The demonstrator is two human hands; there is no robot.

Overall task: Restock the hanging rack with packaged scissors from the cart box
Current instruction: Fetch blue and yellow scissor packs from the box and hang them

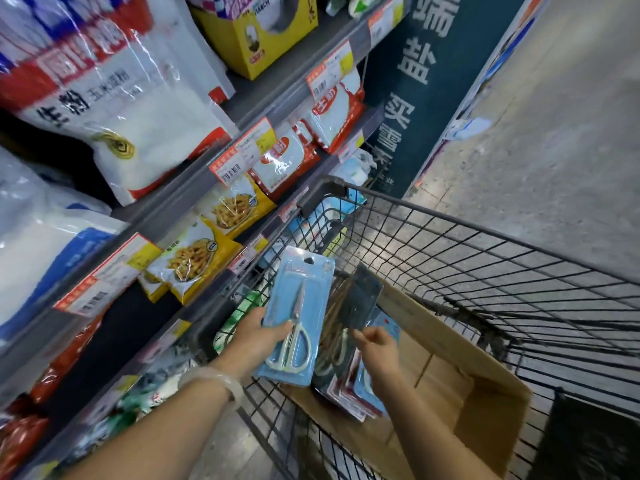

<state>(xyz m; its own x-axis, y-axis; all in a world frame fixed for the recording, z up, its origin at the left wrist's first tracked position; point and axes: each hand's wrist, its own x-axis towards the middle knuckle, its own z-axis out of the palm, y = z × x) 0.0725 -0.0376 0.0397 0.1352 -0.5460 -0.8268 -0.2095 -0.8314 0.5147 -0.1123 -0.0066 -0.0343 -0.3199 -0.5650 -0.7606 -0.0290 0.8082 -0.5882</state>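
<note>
My left hand (258, 336) grips a light-blue blister pack of white-handled scissors (298, 306), held flat above the cart's left rim. My right hand (375, 344) pinches the lower edge of a dark scissors pack (360, 299), tilted up out of the cardboard box (485, 386). Several more packs (349, 393), blue and red-edged, lie stacked inside the box, partly hidden by my right hand. No hanging rack shows in this view.
The wire shopping cart (485, 258) holds the box and stands close against store shelves (194, 188) on the left, stocked with starch bags and yellow snack packs. A dark end panel (422, 98) rises beyond the cart. Grey floor (561, 133) stretches to the right.
</note>
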